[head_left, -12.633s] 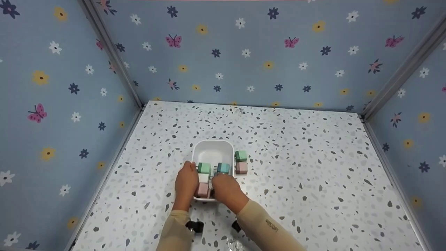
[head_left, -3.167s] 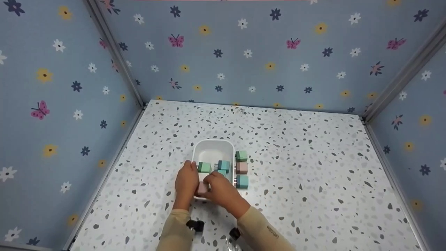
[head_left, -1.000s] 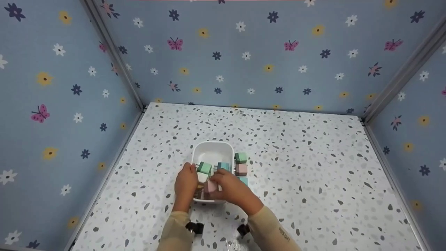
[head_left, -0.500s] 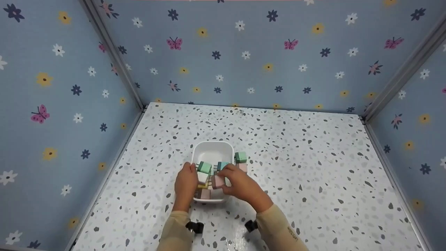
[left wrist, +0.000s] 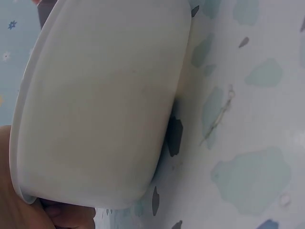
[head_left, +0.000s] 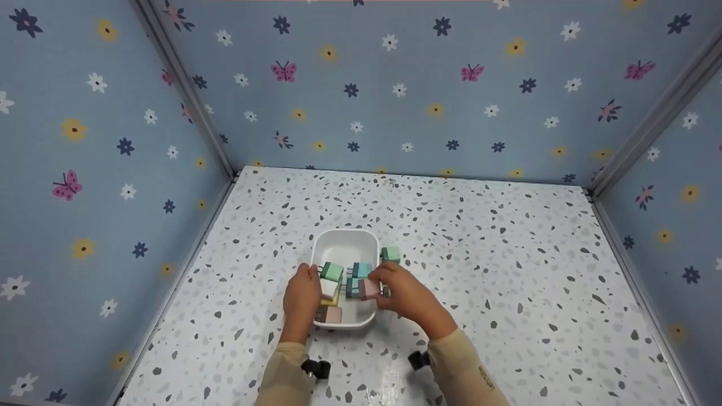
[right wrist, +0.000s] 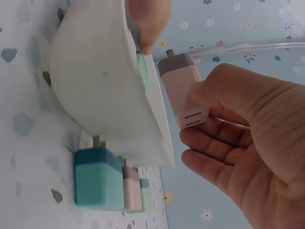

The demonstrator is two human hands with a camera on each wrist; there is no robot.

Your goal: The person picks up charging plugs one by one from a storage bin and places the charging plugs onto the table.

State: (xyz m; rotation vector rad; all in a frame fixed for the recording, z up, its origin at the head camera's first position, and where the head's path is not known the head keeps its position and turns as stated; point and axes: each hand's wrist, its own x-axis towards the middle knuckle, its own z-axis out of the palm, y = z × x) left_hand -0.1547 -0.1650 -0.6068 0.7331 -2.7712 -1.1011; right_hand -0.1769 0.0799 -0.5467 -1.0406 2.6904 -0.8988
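A pink plug (head_left: pixel 369 289) held up at the right side of the white bin (head_left: pixel 345 247)

I have the pink plug over the right part of the bin, prongs pointing left, its body clear of the rim in the right wrist view. The right hand (head_left: pixel 406 293) has its grip pinched on it, thumb against fingers. On the bin's left, the left hand (head_left: pixel 302 296) has its grip clasped on the wall.

I read the step as shifting this plug across the right wall. By my judgement, the next move calls for keeping that pinch, staying high past the rim, and letting the left hand hold the bin steady.

Inside the bin, a teal plug (head_left: pixel 362 270) lies on the right, with a second teal plug (head_left: pixel 350 288) just nearer, partly hidden under the held one. Along the left are a mint plug (head_left: pixel 332 272), a white plug (head_left: pixel 329 288), something yellow (head_left: pixel 330 302) beneath it and, nearest, a dusky pink plug (head_left: pixel 333 314).

What could get in the way is the row just outside the right wall: a green plug (head_left: pixel 391 254) at the far end, then a rose plug (right wrist: pixel 132 191), then a blue-green plug (right wrist: pixel 99 183) nearest. The right hand masks most of those last two from my head view. Farther right, the speckled tabletop (head_left: pixel 507 254) runs to flowered walls (head_left: pixel 406 56).
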